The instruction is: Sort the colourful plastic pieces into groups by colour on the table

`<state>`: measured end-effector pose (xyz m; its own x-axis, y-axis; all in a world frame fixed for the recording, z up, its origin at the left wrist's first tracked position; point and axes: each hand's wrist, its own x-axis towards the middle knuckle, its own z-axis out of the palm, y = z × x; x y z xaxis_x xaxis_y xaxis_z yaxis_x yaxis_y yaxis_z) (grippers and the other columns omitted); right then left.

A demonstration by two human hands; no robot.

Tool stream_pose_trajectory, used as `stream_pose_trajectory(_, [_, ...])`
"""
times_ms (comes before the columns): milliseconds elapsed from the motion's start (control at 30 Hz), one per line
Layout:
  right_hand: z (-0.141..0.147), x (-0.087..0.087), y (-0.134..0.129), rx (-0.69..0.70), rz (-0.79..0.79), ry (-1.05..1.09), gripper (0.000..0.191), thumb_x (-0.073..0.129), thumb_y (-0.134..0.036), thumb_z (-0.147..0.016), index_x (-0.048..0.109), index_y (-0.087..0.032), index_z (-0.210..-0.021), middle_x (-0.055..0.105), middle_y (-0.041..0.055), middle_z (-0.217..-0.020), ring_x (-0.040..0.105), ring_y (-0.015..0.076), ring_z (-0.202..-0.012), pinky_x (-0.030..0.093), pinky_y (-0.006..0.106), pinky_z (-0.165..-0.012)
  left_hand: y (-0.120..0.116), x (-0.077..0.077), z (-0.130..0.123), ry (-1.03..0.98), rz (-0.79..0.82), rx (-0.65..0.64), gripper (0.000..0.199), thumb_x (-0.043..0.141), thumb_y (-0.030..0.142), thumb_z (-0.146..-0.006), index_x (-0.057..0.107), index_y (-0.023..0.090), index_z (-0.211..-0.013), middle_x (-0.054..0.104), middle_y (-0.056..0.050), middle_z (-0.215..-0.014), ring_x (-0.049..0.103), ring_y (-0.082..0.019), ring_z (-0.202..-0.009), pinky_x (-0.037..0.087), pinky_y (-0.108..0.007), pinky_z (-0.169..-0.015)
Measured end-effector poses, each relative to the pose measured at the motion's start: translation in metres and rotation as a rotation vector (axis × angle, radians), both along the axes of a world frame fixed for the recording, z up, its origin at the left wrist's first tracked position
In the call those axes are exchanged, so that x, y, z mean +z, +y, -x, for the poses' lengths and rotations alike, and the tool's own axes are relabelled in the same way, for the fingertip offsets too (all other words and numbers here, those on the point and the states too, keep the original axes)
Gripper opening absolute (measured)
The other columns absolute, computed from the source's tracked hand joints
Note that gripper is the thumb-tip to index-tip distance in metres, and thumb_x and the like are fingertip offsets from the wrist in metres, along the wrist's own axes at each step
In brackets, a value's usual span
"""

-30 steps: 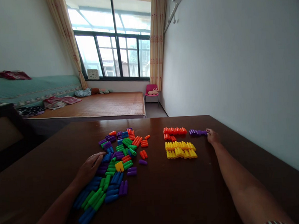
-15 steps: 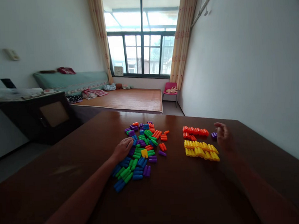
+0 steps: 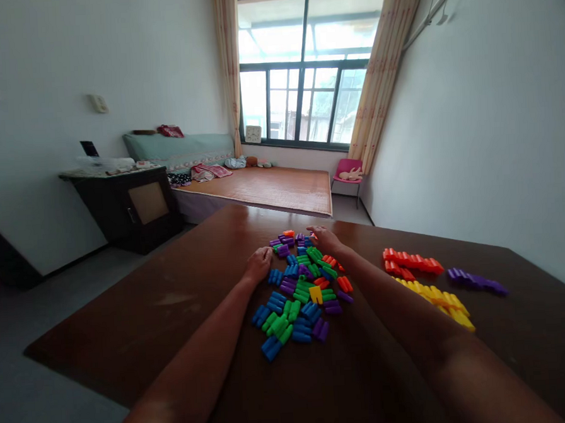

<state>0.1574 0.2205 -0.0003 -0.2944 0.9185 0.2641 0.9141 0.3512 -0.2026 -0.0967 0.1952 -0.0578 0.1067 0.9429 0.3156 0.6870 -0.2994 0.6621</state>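
Note:
A loose pile of connectable plastic blocks in blue, green point(image 3: 279, 325), purple and orange covers the table's middle, with one yellow block point(image 3: 316, 295) on top. At the pile's left edge rests my left hand point(image 3: 259, 264), its fingers loosely bent beside the purple and blue blocks and apparently empty. My right hand point(image 3: 325, 238) reaches over the far right of the pile, a finger stretched out above purple and orange blocks; its other fingertips are partly hidden. On the right lie joined orange blocks point(image 3: 412, 260), yellow blocks point(image 3: 438, 297) partly behind my right forearm, and a purple row point(image 3: 476, 281).
The dark brown table point(image 3: 174, 318) has its left edge and far edge in view. Beyond stand a bed point(image 3: 271, 183) with a mat, a pink chair point(image 3: 344, 168) holding a soft toy, and a dark cabinet point(image 3: 121, 207). A white wall point(image 3: 496, 131) rises on the right.
My right hand has moved left from beside the purple blocks to the pile's far side. A longer purple row now shows on the right. The camera has turned left.

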Motion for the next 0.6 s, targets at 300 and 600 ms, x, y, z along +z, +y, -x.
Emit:
stream_pose_trajectory(300, [0.037,-0.024,0.052,-0.09,0.21,-0.161,0.043,0.046,-0.04,-0.09,0.057,-0.018,-0.126,0.062,0.0129,-0.124,0.058,0.0289,-0.112,0.044,0.038,-0.091,-0.001,-0.006,0.006,-0.056,-0.017,-0.104,0.037,0.038,0.037,-0.092,0.067,0.018,-0.107,0.068,-0.008,-0.11,0.062,-0.021,-0.105,0.045,-0.031,-0.093])
stream_pose_trajectory(600, [0.025,0.007,0.016,0.011,0.076,-0.025,0.038,0.045,-0.045,-0.092,0.061,-0.023,-0.118,0.07,0.0075,-0.105,0.058,0.0244,-0.109,0.043,0.034,-0.089,0.001,-0.009,0.008,-0.078,-0.034,-0.12,0.039,0.039,0.04,-0.091,0.068,0.019,-0.107,0.068,-0.008,-0.112,0.062,-0.023,-0.106,0.046,-0.033,-0.094])
